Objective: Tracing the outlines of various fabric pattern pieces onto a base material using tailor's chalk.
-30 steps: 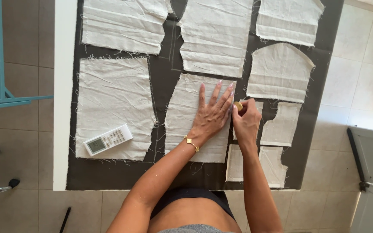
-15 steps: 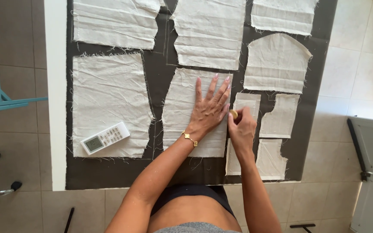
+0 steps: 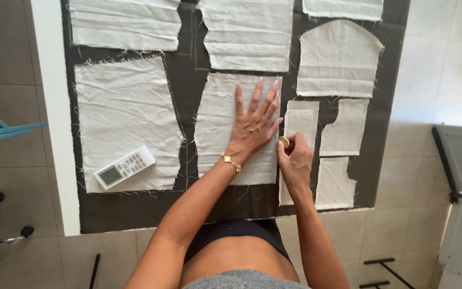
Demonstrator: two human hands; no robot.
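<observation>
The left hand lies flat and open on the middle cloth piece atop the dark fabric, while the right hand pinches a small yellow chalk at its right edge; press firmly and trace close.

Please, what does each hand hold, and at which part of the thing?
The right hand pinches a small yellow round thing by its lower edge, at the fingertips. The left hand holds nothing; it lies flat and open on a pale cloth piece.
</observation>
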